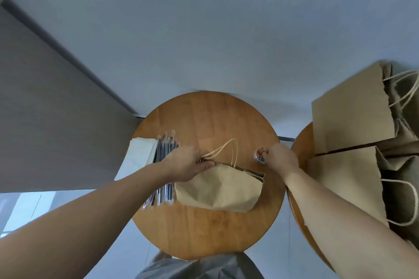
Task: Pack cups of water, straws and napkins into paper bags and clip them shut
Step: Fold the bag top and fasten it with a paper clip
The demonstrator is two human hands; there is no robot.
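On round wooden surface (204,229): brown paper bag (217,190), top pinched by left hand (186,165); right hand (282,159) at clear tub of coloured clips (260,156), grip unclear.

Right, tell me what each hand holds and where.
Left hand grips the paper bag at the left end of its closed top. Right hand touches the clip tub; a hold cannot be told.
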